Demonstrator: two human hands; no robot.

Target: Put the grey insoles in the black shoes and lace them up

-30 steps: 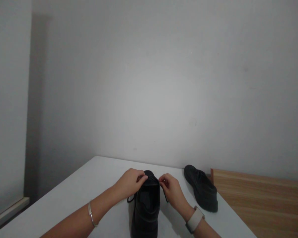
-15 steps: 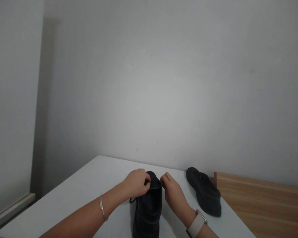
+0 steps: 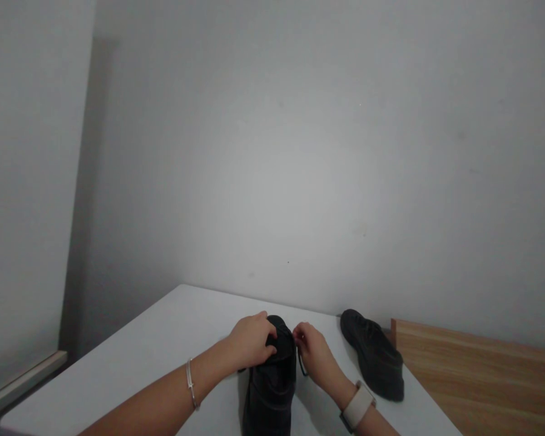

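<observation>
A black lace-up shoe (image 3: 269, 396) stands on the white table in front of me, its toe pointing away and its opening facing me. My left hand (image 3: 252, 340) is at the shoe's left side, its fingers curled onto the tongue and lace area. On the other side, my right hand (image 3: 312, 351) pinches a black shoelace (image 3: 302, 366), whose end hangs below the fingers. What the left fingertips press on is partly hidden.
A second black shoe (image 3: 375, 356) lies at the right edge of the white table (image 3: 200, 315). Behind the table rises a grey-white wall (image 3: 272, 151). A wooden board (image 3: 476, 369) stands at the right, and a pale ledge (image 3: 25, 381) at the left.
My right fingers have curled in closer, and a lace end now shows beneath them. The left hand has shifted slightly down, with its thumb lower on the shoe.
</observation>
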